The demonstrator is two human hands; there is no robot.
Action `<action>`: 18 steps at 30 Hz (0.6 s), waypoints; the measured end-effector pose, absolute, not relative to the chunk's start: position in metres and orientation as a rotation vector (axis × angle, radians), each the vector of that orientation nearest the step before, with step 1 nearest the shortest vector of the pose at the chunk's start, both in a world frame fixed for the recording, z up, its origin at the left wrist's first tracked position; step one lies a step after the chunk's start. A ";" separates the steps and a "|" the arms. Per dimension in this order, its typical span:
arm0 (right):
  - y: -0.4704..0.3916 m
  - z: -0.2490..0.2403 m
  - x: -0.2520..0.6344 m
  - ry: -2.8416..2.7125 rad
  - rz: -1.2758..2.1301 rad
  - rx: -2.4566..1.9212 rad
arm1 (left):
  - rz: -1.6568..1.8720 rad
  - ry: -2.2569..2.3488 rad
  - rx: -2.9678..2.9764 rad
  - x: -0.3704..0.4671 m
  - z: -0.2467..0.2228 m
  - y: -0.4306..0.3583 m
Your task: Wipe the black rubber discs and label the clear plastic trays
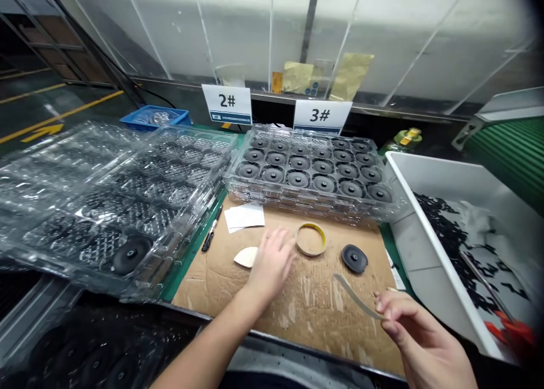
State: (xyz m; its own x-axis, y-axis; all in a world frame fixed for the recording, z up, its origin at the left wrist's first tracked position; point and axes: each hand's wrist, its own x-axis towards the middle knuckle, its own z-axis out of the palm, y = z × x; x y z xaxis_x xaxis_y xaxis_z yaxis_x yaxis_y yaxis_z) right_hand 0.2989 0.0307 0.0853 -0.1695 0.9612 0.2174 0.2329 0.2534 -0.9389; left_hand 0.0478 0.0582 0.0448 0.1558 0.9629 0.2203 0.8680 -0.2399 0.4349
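My right hand (419,326) pinches one end of a thin, curved translucent strip of tape (357,299), whose other end points up and left over the cardboard (306,315). My left hand (274,261) is stretched forward, fingers extended, between a white leaf-shaped piece (245,257) and a yellow-lined tape roll (311,252). It partly covers the white piece, and whether it touches it I cannot tell. A round black plastic part (354,259) with a central hub lies right of the roll.
Clear trays (238,179) of round black parts stand behind the cardboard, with more trays (140,281) at left. A black pen (211,230) and white paper (245,217) lie left. At right, a white bin (442,281) holds small black pieces and a red-handled tool (510,328).
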 end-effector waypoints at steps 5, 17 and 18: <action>0.040 0.083 0.289 -1.744 1.089 -0.972 | 0.691 2.201 1.810 -0.006 0.027 0.005; 0.034 0.086 0.287 -1.806 1.244 -0.891 | 0.831 1.939 1.953 0.051 0.017 0.058; 0.033 0.084 0.289 -1.806 1.245 -0.889 | 0.835 1.937 1.969 0.056 0.016 0.063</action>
State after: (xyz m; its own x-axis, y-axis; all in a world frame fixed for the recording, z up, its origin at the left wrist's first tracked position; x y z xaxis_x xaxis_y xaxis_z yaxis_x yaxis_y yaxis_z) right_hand 0.2886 0.0329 0.0840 -0.4727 0.8593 0.1955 0.1234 0.2842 -0.9508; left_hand 0.0560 0.0630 0.0157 -0.0513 0.9746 0.2182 0.8277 -0.0808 0.5554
